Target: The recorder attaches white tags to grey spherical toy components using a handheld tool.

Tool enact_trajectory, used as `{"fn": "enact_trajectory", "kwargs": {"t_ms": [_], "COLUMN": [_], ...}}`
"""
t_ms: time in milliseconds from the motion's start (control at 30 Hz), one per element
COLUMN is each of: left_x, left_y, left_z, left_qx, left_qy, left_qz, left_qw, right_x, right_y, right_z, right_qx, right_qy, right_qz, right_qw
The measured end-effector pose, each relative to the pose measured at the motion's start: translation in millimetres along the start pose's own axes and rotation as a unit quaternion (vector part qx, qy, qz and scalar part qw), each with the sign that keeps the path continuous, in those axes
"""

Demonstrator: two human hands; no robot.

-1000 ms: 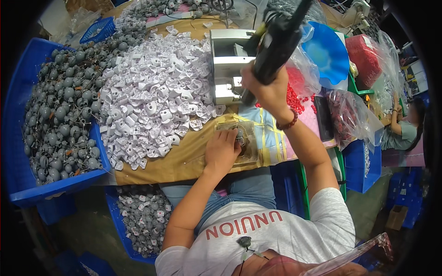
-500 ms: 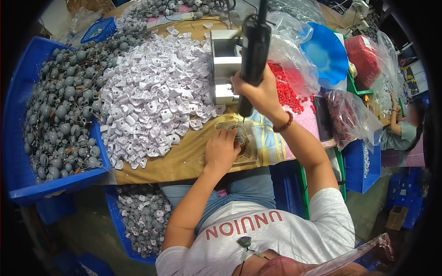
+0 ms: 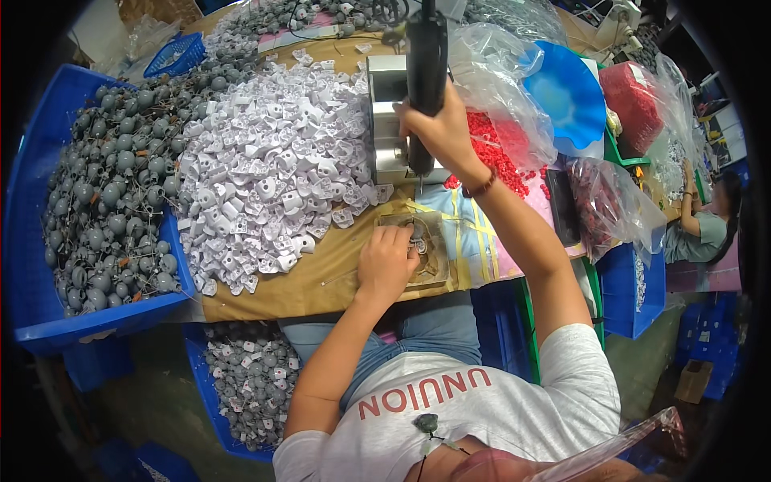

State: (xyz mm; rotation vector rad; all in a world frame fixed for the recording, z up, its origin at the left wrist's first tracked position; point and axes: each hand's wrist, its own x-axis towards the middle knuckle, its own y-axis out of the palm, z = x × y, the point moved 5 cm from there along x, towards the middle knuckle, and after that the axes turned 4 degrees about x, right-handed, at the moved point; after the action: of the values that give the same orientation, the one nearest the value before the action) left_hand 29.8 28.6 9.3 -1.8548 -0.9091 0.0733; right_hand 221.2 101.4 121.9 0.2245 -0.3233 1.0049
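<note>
My right hand point(image 3: 443, 132) is wrapped around a black electric screwdriver point(image 3: 426, 68), held upright with its bit pointing down. The bit is just beyond the fixture, by the near side of a metal box-shaped device point(image 3: 390, 120). My left hand point(image 3: 388, 261) lies at the left side of a flat, square fixture point(image 3: 434, 271), fingers bent and pressed against a grey round part point(image 3: 418, 233) seated in it. My fingers cover much of that part.
White plastic pieces point(image 3: 265, 161) are heaped left of the device. Beyond them, a blue bin point(image 3: 32, 265) holds grey round parts with wires. Small red pieces point(image 3: 498, 165), a dark phone point(image 3: 562, 205) and a blue bowl point(image 3: 566, 92) lie right. Another person point(image 3: 697, 229) sits far right.
The screwdriver has moved away from the fixture, toward the metal device and slightly left, in my right hand. My left hand has stayed in place at the fixture.
</note>
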Motion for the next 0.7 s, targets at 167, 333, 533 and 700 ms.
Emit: {"fn": "enact_trajectory", "kwargs": {"t_ms": [167,333,533,700], "left_x": [1.4,1.4,0.3,0.8], "left_y": [-0.4,-0.5,2.5,3.0], "left_z": [-2.9,-4.0,0.4,1.9], "left_qx": [0.013,0.017,0.034,0.02], "left_qy": [-0.003,0.004,0.007,0.008], "left_qz": [0.007,-0.011,-0.015,-0.003], "left_qw": [1.0,1.0,0.999,1.0], "right_x": [-71.4,-105.6,-116.5,-126.1], "right_y": [-1.1,-3.9,-0.8,-0.1], "right_z": [20.6,12.5,12.3,18.0], "right_qx": [0.078,0.029,0.057,0.005], "right_qy": [0.069,-0.007,-0.04,-0.089], "right_qz": [0.033,0.056,0.068,0.097], "right_qw": [0.994,0.998,0.995,0.991]}}
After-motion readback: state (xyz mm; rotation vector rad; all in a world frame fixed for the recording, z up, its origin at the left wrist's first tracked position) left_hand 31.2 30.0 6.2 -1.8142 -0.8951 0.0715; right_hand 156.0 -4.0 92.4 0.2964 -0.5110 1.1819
